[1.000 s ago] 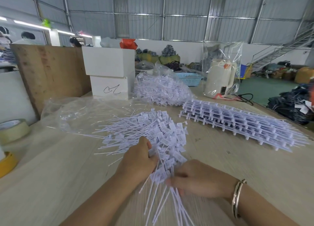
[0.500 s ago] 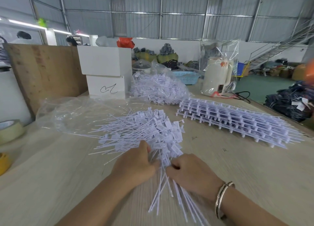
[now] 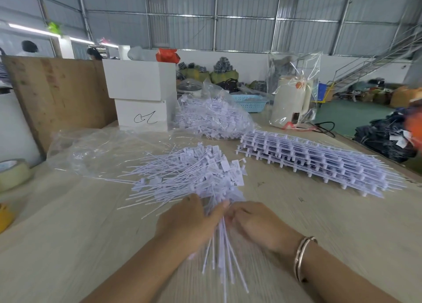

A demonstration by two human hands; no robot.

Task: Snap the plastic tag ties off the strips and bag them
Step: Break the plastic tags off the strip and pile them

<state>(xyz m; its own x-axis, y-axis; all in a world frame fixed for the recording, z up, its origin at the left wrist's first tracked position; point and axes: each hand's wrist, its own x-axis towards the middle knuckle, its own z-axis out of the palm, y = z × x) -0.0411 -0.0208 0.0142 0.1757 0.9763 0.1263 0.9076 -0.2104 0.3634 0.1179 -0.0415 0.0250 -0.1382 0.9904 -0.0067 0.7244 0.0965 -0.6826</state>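
A heap of loose white tag ties lies on the wooden table in front of me. My left hand and my right hand meet over its near end and grip a bunch of ties between them, the thin tails fanning toward me. A stack of uncut tie strips lies to the right. An empty clear plastic bag is spread on the left, and a filled bag of ties sits behind.
White boxes and a wooden board stand at the back left. Tape rolls sit at the left edge. A bagged white kettle stands at the back right, with its cord beside it.
Both hands have drawn closer together, gathering the ties into a tighter bunch. The view has shifted slightly.
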